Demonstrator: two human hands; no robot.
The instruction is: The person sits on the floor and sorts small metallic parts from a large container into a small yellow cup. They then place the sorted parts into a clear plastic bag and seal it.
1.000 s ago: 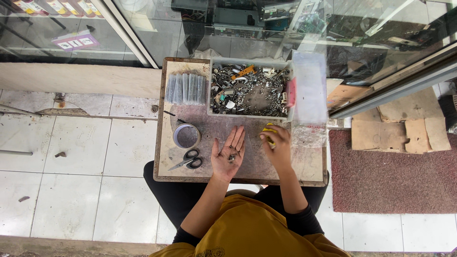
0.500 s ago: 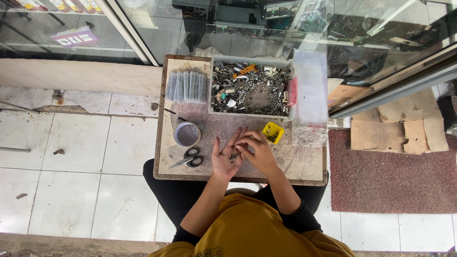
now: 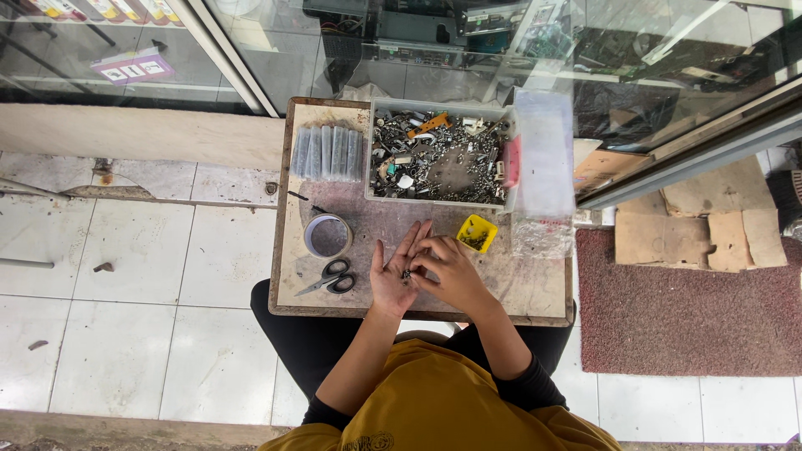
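Small worn board [image 3: 535, 292] over tiled floor, by a glass shopfront. Nearest, left hand [image 3: 397, 271] flat, palm up, cupping tiny metal bits [image 3: 407, 273]; right hand [image 3: 447, 271] pinched narrow, picking among them. Probably light, hard, quick to roll; best nipped by fingertips. Beyond: scissors [image 3: 330, 278], tape roll [image 3: 327, 235], yellow cup [image 3: 476, 233], parts tray [image 3: 440, 155].

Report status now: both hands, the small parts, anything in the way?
Left hand open, palm up, small dark parts on it. Right hand fingers picking at them. Yellow cup and scissors alongside, not blocking.
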